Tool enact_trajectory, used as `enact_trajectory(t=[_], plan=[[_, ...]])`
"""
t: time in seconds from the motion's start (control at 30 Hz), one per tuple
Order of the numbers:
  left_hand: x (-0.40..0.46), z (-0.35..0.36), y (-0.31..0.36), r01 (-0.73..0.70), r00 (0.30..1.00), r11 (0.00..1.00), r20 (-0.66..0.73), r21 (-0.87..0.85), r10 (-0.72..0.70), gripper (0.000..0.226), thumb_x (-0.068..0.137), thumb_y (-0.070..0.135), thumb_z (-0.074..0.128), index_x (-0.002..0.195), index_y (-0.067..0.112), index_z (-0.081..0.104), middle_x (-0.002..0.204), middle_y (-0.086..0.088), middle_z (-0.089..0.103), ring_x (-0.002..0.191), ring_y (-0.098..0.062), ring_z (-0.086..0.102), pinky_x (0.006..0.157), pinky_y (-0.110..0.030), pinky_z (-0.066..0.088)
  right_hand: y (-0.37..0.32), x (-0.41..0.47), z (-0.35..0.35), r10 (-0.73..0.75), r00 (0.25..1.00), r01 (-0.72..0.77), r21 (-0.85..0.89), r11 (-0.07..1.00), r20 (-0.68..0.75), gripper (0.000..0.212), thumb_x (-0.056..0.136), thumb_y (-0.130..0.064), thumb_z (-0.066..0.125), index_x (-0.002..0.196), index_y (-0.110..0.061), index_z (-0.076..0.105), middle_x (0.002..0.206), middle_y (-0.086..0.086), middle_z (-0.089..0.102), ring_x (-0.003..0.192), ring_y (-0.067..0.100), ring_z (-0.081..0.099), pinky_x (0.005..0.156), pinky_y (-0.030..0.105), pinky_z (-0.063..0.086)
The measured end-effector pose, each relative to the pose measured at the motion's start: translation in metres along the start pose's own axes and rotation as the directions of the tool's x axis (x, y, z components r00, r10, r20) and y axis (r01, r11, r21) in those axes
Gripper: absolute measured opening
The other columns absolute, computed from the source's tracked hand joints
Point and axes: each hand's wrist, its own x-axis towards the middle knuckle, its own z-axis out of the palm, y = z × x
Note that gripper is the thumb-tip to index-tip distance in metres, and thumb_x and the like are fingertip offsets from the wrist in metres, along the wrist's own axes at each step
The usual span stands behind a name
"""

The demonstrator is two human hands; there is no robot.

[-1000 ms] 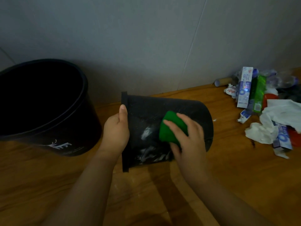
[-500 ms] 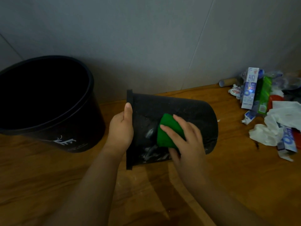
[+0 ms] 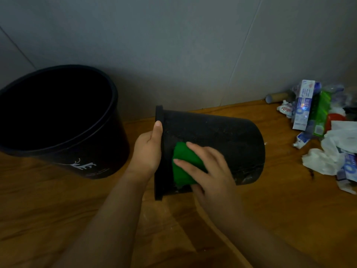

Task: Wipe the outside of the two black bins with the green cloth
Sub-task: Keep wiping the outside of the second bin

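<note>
1. The upright bin (image 3: 63, 120) is standing at the left on the wooden floor (image 3: 58, 209), near the grey wall (image 3: 173, 45), its mouth facing up and slightly toward the camera. It looks like light, stiff plastic, so it is probably easy to tip by the rim.
2. The left hand (image 3: 147, 151) is gripping the rim of the tipped bin (image 3: 222, 144), thumb lying along the lip and the other fingers hidden, probably curled inside. The rim looks like the firmest hold on a smooth, rolling shell.
3. The tipped bin is lying on its side in the middle, long axis running left to right, mouth pointing left and base pointing right.
4. The right hand (image 3: 208, 169) is pressing the green cloth (image 3: 183, 165) flat against the bin's side just beside the rim, fingers spread and nearly straight. The cloth looks soft and folded.
5. Scattered rubbish (image 3: 324, 132) is lying well apart at the right.
</note>
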Motion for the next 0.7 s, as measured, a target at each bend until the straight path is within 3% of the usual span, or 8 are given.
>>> enact_trajectory(t=[0.1, 0.2, 0.27, 0.47, 0.63, 0.7], plan=[[0.002, -0.003, 0.0, -0.008, 1.0, 0.999, 0.018, 0.034, 0.007, 0.056, 0.105, 0.044, 0.034, 0.08, 0.009, 0.07, 0.079, -0.004, 0.07, 0.079, -0.02, 0.067, 0.073, -0.031, 0.051, -0.003, 0.014, -0.001, -0.065, 0.997, 0.066, -0.019, 0.998, 0.028, 0.052, 0.081, -0.015, 0.053, 0.131, -0.028, 0.059, 0.147, 0.002, 0.044, 0.133, 0.025, 0.037, 0.108, 0.038, 0.032], [0.006, -0.005, 0.0, -0.011, 0.999, 0.999, 0.032, 0.052, 0.009, 0.055, 0.104, 0.045, 0.035, 0.081, 0.012, 0.071, 0.084, -0.006, 0.072, 0.086, -0.023, 0.069, 0.078, -0.033, 0.053, 0.008, 0.013, -0.005, 0.132, 0.991, -0.133, -0.021, 0.991, -0.034, 0.059, 0.078, -0.01, 0.063, 0.134, -0.028, 0.056, 0.149, -0.001, 0.041, 0.136, 0.025, 0.033, 0.108, 0.039, 0.031], [0.005, -0.003, -0.001, 0.013, 0.999, 0.999, 0.033, 0.042, -0.014, 0.056, 0.104, 0.047, 0.034, 0.087, 0.01, 0.073, 0.09, -0.009, 0.073, 0.089, -0.022, 0.07, 0.08, -0.034, 0.054, 0.011, 0.003, -0.005, 0.184, 0.982, -0.185, -0.021, 0.982, -0.043, 0.064, 0.075, -0.006, 0.072, 0.134, -0.028, 0.055, 0.149, -0.001, 0.04, 0.136, 0.025, 0.032, 0.108, 0.04, 0.033], [0.0, -0.001, -0.001, 0.015, 1.0, 1.0, 0.014, 0.019, -0.015, 0.06, 0.105, 0.045, 0.035, 0.081, 0.003, 0.07, 0.084, -0.014, 0.072, 0.083, -0.028, 0.068, 0.077, -0.038, 0.054, -0.006, 0.007, 0.003, -0.082, 0.996, 0.081, 0.006, 0.997, 0.042, 0.059, 0.074, -0.01, 0.067, 0.129, -0.027, 0.06, 0.146, 0.002, 0.045, 0.132, 0.027, 0.039, 0.105, 0.044, 0.04], [0.002, -0.002, -0.003, 0.012, 0.999, 0.999, 0.034, 0.031, -0.013, 0.067, 0.104, 0.048, 0.035, 0.095, -0.009, 0.068, 0.097, -0.024, 0.071, 0.093, -0.037, 0.067, 0.085, -0.047, 0.054, 0.007, 0.024, -0.006, 0.155, 0.988, -0.155, -0.001, 0.988, -0.01, 0.059, 0.079, -0.01, 0.07, 0.134, -0.026, 0.055, 0.148, 0.0, 0.042, 0.136, 0.027, 0.033, 0.108, 0.04, 0.031], [0.0, -0.001, -0.005, 0.009, 0.999, 0.999, 0.035, 0.034, -0.01, 0.069, 0.103, 0.05, 0.035, 0.097, -0.01, 0.067, 0.098, -0.026, 0.07, 0.093, -0.038, 0.067, 0.086, -0.05, 0.053, 0.004, 0.019, -0.005, 0.155, 0.988, -0.155, 0.0, 0.988, -0.01, 0.06, 0.079, -0.01, 0.073, 0.134, -0.026, 0.056, 0.147, 0.001, 0.042, 0.135, 0.028, 0.034, 0.108, 0.042, 0.035]])
